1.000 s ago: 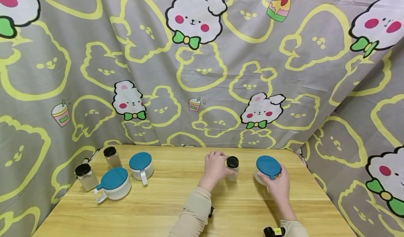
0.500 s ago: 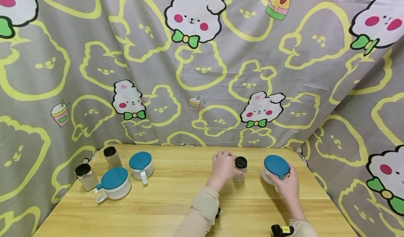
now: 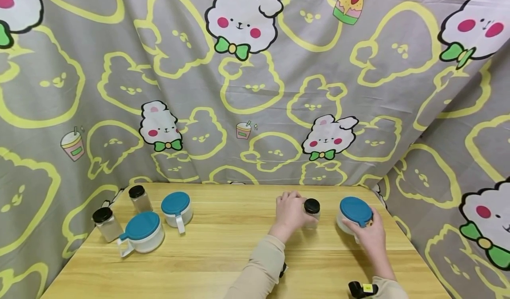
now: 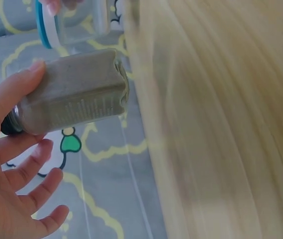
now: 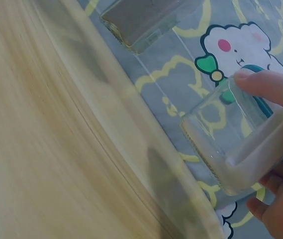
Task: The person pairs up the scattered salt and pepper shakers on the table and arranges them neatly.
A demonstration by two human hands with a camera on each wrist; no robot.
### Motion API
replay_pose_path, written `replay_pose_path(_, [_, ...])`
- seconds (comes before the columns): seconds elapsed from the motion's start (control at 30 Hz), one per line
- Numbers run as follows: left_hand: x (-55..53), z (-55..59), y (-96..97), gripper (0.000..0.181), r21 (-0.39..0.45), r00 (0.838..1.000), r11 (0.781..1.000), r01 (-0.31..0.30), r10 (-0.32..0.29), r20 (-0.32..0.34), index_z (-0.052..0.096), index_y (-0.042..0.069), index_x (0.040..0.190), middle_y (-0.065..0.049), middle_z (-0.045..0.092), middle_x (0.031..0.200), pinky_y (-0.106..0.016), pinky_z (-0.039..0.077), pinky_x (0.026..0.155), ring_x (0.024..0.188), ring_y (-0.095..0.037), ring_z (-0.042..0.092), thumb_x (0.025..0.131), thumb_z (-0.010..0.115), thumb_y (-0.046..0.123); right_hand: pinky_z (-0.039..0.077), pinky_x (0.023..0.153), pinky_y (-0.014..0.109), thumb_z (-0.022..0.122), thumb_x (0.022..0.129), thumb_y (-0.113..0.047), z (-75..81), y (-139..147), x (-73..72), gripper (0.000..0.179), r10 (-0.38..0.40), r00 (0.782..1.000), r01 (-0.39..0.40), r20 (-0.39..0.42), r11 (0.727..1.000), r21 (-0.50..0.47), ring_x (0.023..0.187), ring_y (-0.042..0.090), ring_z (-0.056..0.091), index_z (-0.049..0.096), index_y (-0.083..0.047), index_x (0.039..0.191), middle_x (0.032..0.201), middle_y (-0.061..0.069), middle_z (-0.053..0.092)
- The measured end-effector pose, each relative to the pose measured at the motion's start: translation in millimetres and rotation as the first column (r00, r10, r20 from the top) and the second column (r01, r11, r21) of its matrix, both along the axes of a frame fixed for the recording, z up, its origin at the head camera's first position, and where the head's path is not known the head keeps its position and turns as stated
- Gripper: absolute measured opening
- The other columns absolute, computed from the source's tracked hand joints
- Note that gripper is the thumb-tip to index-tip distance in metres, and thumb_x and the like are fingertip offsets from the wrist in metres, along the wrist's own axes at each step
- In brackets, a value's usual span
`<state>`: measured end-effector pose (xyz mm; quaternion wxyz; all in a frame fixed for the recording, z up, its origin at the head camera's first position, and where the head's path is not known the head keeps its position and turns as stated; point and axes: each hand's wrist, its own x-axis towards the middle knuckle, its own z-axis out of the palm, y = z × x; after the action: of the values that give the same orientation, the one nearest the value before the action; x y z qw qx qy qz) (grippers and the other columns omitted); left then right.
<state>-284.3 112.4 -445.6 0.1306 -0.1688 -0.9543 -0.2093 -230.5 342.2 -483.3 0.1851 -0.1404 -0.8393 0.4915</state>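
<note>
My left hand (image 3: 290,215) grips a square glass spice jar (image 3: 312,209) with a black lid, thumb on one side and index finger on the other. In the left wrist view, grey-brown powder fills that jar (image 4: 76,89), and the other fingers spread apart below it. To its right, my right hand (image 3: 372,235) holds a seasoning pot (image 3: 355,212) with a blue lid around its side. In the right wrist view, the pot (image 5: 226,149) has a clear body with white contents at the bottom, and my thumb presses near the lid. Both containers are close over the table.
On the left of the wooden table (image 3: 223,250) stand two black-lidded spice jars (image 3: 106,226) and two blue-lidded seasoning pots (image 3: 145,232) with white handles. A patterned grey curtain (image 3: 255,126) hangs behind the table and along its sides.
Both hands have moved to the right across the table, carrying the spice jar and the seasoning pot. The containers at the left stand as before; the head view has shifted slightly.
</note>
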Motion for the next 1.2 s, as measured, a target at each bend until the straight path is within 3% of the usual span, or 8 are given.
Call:
replay_pose_path(0.57, [1.6, -2.5, 21.6, 0.058, -0.034, 0.999, 0.999, -0.016, 0.017, 0.050, 0.073, 0.033, 0.112, 0.012, 0.061, 0.111, -0.035, 0.039, 0.095, 0.107, -0.014, 0.050, 0.062, 0.084, 0.060, 0.029, 0.107, 0.063, 0.083, 0.077, -0.030, -9.6, 16, -0.7, 0.096, 0.011, 1.000, -0.011, 0.005, 1.000, -0.009, 0.135, 0.043, 0.034, 0.026, -0.004, 0.150, 0.147, 0.026, 0.036])
replay_pose_path(0.8, [3.2, -7.0, 33.1, 0.056, -0.062, 0.999, 0.998, -0.010, 0.012, 0.047, 0.073, 0.036, 0.111, 0.012, 0.060, 0.111, -0.035, 0.039, 0.092, 0.106, -0.013, 0.050, 0.063, 0.082, 0.063, 0.025, 0.111, 0.065, 0.085, 0.075, -0.029, -12.5, 20, 2.7, 0.106, -0.015, 0.999, 0.016, 0.040, 1.000, -0.023, 0.139, 0.045, 0.030, 0.019, -0.006, 0.155, 0.153, 0.027, 0.031])
replay_pose_path(1.2, [2.0, -13.5, 46.7, 0.050, -0.087, 1.000, 0.996, -0.004, 0.005, 0.013, 0.074, 0.038, 0.102, 0.013, 0.060, 0.104, -0.032, 0.039, 0.085, 0.100, -0.012, 0.050, 0.061, 0.082, 0.065, 0.024, 0.111, 0.066, 0.083, 0.078, -0.028, -16.3, 21, 0.2, 0.107, 0.018, 0.998, -0.015, 0.065, 0.999, -0.038, 0.140, 0.047, 0.026, 0.014, -0.003, 0.155, 0.154, 0.030, 0.026])
